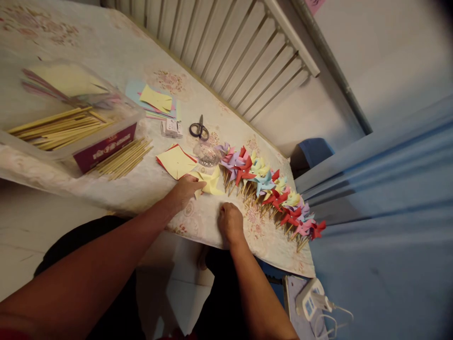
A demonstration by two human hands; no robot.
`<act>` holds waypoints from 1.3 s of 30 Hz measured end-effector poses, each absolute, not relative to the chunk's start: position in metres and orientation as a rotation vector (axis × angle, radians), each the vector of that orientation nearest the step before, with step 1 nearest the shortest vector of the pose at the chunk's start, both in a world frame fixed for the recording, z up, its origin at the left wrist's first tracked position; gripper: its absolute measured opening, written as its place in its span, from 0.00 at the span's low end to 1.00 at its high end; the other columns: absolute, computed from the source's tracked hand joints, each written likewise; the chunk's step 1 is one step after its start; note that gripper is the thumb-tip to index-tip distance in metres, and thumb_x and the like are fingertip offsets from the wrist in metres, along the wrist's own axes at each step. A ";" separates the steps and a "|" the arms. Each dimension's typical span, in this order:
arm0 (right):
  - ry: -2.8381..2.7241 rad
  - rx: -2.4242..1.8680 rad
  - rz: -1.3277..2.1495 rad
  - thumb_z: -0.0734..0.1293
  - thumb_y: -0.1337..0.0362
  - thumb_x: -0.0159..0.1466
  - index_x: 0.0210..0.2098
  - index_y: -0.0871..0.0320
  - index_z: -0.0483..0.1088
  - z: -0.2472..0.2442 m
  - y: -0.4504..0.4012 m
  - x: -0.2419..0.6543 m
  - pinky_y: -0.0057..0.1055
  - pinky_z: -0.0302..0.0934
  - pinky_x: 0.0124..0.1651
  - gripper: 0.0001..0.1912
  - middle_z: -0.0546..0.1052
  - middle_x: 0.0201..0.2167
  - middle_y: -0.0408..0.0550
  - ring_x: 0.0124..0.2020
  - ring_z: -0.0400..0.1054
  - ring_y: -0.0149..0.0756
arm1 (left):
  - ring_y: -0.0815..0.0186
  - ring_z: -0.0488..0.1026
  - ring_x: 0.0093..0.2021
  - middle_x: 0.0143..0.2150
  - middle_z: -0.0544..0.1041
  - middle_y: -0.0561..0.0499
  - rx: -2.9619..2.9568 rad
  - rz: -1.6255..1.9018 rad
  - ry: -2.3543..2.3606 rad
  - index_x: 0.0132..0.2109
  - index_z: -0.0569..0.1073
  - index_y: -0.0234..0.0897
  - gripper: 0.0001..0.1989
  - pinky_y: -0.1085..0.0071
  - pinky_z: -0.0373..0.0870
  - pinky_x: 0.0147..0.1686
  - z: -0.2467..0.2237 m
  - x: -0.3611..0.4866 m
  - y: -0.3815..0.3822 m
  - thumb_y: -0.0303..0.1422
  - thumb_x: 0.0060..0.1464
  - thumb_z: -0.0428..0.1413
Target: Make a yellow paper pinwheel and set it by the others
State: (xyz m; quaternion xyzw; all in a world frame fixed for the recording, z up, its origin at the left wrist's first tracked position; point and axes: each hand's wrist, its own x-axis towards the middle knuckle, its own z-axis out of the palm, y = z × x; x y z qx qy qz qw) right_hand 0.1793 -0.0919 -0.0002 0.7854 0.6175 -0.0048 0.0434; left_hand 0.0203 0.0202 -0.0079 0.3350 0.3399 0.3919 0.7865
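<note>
My left hand (184,190) pinches the edge of a yellow paper pinwheel (211,183), low over the tablecloth. To the right, my right hand (231,219) rests closed near the table's front edge; whatever its curled fingers may hold is hidden. Just beyond my left hand lie cut paper squares (176,162), yellow on top with red showing below. A clear dish (208,156) of small shiny pieces sits behind the pinwheel. Finished pinwheels (264,182) on sticks, in red, yellow, purple, pink and blue, lie in a long row to the right.
Black scissors (200,129) lie near a small box (171,128) and stacked coloured paper (155,98). At left, a plastic bin (106,147) holds sticks and paper, with loose sticks (123,159) beside it. A radiator (226,52) runs behind; a blue curtain (375,226) hangs right.
</note>
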 end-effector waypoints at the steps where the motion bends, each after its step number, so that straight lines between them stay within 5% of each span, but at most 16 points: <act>1: 1.878 2.409 -0.030 0.60 0.72 0.66 0.38 0.58 0.74 0.001 -0.091 0.180 0.29 0.56 0.41 0.11 0.78 0.38 0.51 0.41 0.70 0.37 | 0.71 0.68 0.21 0.19 0.72 0.54 0.722 0.848 0.735 0.22 0.71 0.34 0.09 0.76 0.60 0.23 -0.008 0.020 0.020 0.32 0.34 0.63; 14: 1.822 2.639 -0.180 0.65 0.69 0.64 0.34 0.59 0.75 0.004 -0.089 0.184 0.27 0.55 0.40 0.06 0.79 0.35 0.49 0.37 0.70 0.34 | 0.72 0.66 0.20 0.20 0.72 0.54 0.752 0.835 0.751 0.23 0.71 0.33 0.07 0.77 0.57 0.21 -0.008 0.021 0.021 0.31 0.38 0.62; 39: 1.799 2.125 -0.079 0.58 0.72 0.66 0.43 0.64 0.75 0.019 -0.072 0.180 0.34 0.65 0.41 0.14 0.79 0.40 0.61 0.42 0.76 0.44 | 0.71 0.67 0.22 0.23 0.73 0.56 0.799 0.866 0.870 0.29 0.72 0.35 0.11 0.76 0.59 0.22 -0.009 0.036 0.012 0.36 0.37 0.62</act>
